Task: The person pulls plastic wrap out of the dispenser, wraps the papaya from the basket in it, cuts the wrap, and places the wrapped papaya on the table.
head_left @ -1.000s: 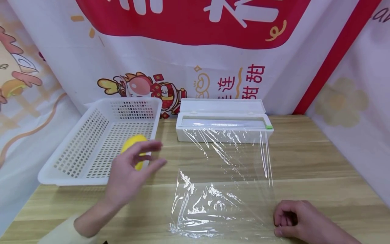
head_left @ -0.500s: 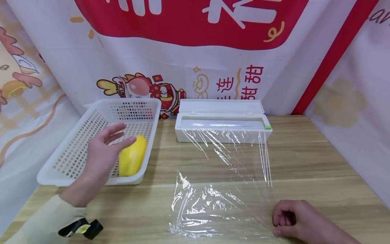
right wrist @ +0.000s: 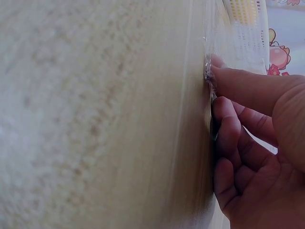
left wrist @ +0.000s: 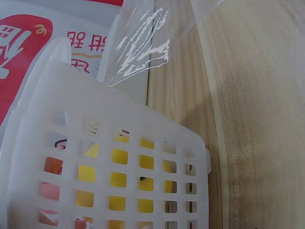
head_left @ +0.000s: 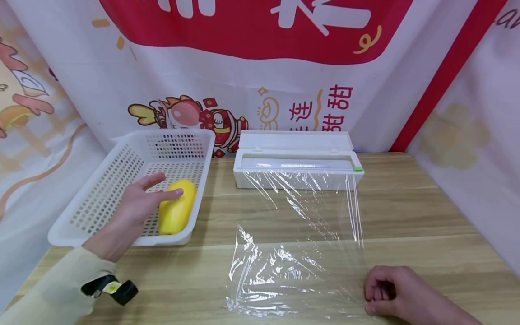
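Note:
In the head view, the left hand (head_left: 136, 205) reaches over the white basket, fingers extended, its thumb against or just above the yellow object (head_left: 178, 212) lying inside; whether they touch is unclear. The left wrist view shows that object (left wrist: 117, 180) through the basket wall, without the hand. Clear plastic film (head_left: 280, 266) stretches from the white dispenser box (head_left: 296, 180) toward the near side of the table. At the film's lower right corner the right hand (head_left: 400, 291) pinches its edge, and the right wrist view shows thumb and fingers (right wrist: 228, 124) curled on the film.
The white perforated basket (head_left: 67, 237) stands at the left on the wooden table (head_left: 422, 216). The dispenser's lid (head_left: 295, 140) is raised at the back, with a green piece (head_left: 357, 169) at the box's right end. Printed cloth (head_left: 243, 76) hangs behind.
The left hand has moved left from beside the basket's right rim to over its inside, then turned slightly with its thumb nearer the yellow object. The right hand and film look unchanged.

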